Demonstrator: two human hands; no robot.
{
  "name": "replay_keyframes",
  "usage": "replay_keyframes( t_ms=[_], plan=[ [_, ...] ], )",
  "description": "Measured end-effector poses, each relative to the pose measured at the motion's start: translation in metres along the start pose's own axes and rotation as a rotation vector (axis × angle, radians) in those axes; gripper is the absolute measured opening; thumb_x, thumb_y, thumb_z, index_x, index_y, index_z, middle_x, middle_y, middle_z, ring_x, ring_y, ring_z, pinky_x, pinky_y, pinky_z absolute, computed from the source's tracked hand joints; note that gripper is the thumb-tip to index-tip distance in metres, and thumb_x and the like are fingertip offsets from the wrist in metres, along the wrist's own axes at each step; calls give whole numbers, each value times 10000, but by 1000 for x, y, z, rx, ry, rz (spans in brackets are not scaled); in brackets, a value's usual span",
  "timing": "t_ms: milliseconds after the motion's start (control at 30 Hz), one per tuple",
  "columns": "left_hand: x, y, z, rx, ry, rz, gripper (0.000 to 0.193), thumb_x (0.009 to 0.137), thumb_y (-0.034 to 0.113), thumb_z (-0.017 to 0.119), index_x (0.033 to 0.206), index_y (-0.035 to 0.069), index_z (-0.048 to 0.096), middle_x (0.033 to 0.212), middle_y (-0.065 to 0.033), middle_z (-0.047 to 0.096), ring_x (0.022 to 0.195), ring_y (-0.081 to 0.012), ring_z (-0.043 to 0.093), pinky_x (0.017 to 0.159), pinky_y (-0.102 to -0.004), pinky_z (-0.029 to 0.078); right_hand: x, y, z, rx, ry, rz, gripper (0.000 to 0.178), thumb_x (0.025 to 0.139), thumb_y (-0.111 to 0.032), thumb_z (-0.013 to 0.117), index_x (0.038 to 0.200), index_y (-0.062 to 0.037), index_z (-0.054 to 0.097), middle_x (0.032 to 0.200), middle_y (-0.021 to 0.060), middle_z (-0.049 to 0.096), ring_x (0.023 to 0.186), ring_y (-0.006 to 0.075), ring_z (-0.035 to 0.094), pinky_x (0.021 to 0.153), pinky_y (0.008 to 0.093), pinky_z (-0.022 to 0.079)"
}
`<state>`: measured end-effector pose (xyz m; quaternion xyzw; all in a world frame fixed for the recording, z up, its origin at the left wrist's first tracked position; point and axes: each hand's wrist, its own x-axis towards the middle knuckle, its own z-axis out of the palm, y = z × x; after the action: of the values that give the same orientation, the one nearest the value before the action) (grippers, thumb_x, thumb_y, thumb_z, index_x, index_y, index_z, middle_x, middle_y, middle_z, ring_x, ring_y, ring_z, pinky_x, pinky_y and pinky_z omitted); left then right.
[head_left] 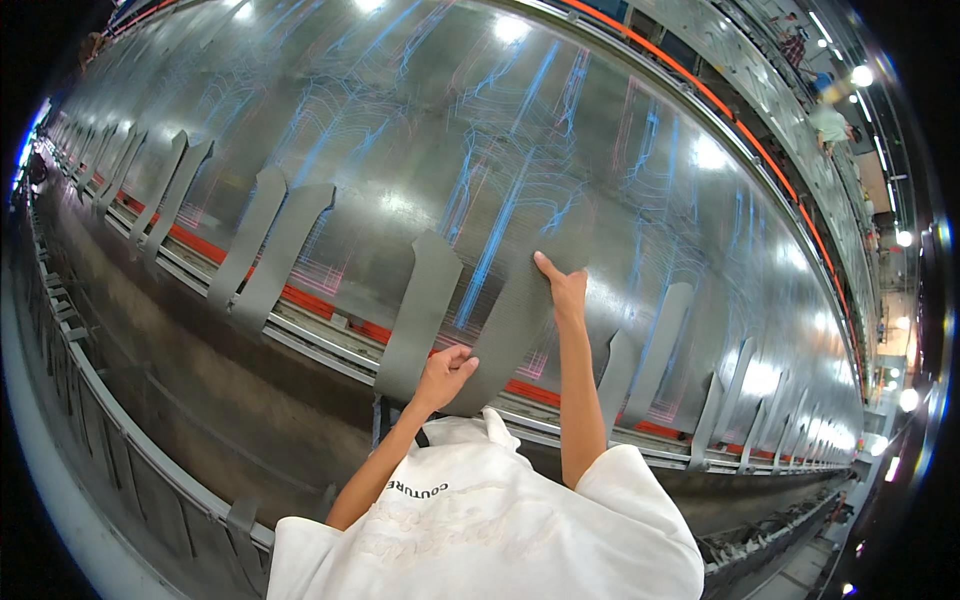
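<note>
A long grey strip (511,312) of flexible sheet material slants up from the table's near edge in front of me, between my two hands. Beside its lower left edge is my left hand (446,378), fingers curled in and thumb against that edge. Farther up, my right hand (566,286) rests at the strip's upper right edge with its digits apart, one of them pressing on the upper end. A second grey strip (420,305) with a pointed end lies just left of my left hand. The shiny metal table (400,205) beneath carries blue and pink line patterns.
Similar grey strips hang over the near edge on both sides, such as a pair (270,250) to the left and one (660,345) to the right. A metal rail (330,360) with a red band runs along that edge. People (830,125) stand far off at upper right.
</note>
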<state>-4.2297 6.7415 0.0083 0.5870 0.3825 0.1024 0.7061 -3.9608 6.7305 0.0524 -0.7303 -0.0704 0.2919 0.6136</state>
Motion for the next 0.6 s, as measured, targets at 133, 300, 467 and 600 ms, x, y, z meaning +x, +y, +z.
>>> replay_keyframes(
  t_ms=[133, 300, 467, 600],
  plan=[
    [30, -26, 9, 77, 48, -103, 237, 949, 188, 677, 1007, -42, 676, 819, -91, 737, 726, -103, 647, 673, -277, 503, 63, 59, 8, -100, 15, -120, 489, 774, -216, 865, 1100, 89, 667, 1031, 149, 720, 899, 234, 690, 820, 349, 540],
    [53, -33, 4, 44, 126, -185, 267, 958, 214, 677, 976, -52, 693, 799, -59, 728, 727, -67, 623, 648, -251, 483, 87, 56, 32, -209, 68, -104, 433, 770, -253, 857, 980, 94, 705, 921, 151, 738, 826, 243, 697, 779, 351, 532],
    [80, -34, 7, 35, 248, -137, 267, 952, 196, 681, 967, -69, 705, 747, -86, 720, 663, -92, 632, 605, -282, 486, 129, 66, 37, -301, 106, -197, 408, 788, -277, 832, 963, 74, 719, 892, 153, 745, 803, 232, 697, 767, 365, 528],
    [90, -37, 3, 123, 298, -160, 262, 948, 200, 686, 955, -61, 710, 738, -92, 715, 652, -110, 639, 602, -287, 486, 153, 78, 43, -362, 107, -163, 387, 777, -275, 834, 977, 38, 725, 903, 169, 739, 819, 254, 691, 790, 377, 524]
  ],
)
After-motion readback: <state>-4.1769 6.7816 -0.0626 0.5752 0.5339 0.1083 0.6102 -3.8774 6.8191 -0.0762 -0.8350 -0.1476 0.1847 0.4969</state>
